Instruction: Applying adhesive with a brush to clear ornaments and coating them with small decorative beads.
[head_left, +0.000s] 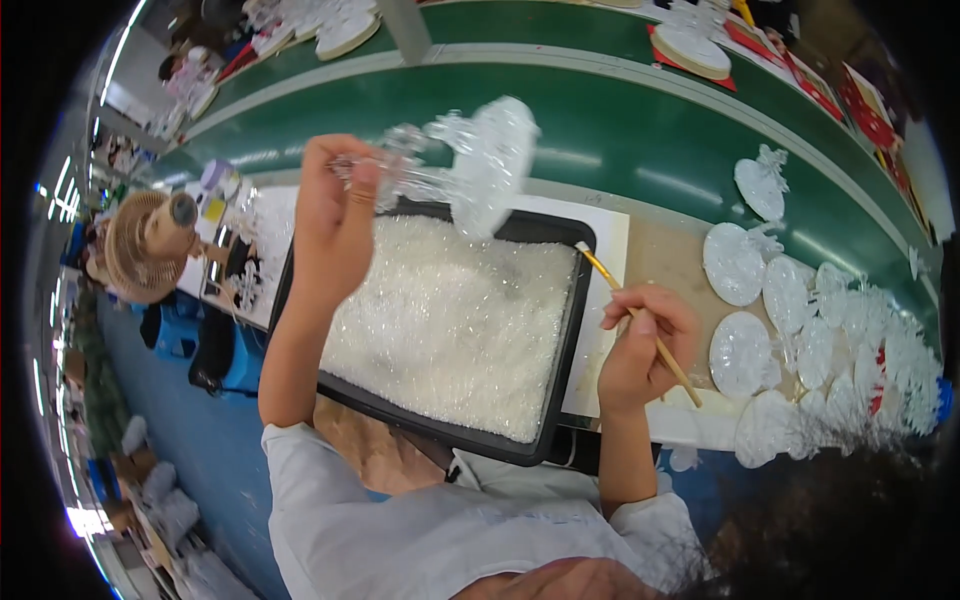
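Observation:
Raised over the far left part of the tray, my left hand grips a clear, glittery ornament by its narrow end. Its broad oval part points right, and motion blurs it a little. My right hand pinches a thin paintbrush with a wooden handle; the pale bristles are up by the tray's right rim. Below and between both hands lies a black tray filled with white, sparkling granules.
Several finished-looking clear oval ornaments lie on the right of the table. A straw hat-like object and a purple-lidded container are at left. Blue stools stand on the left floor. A green bench runs along the back.

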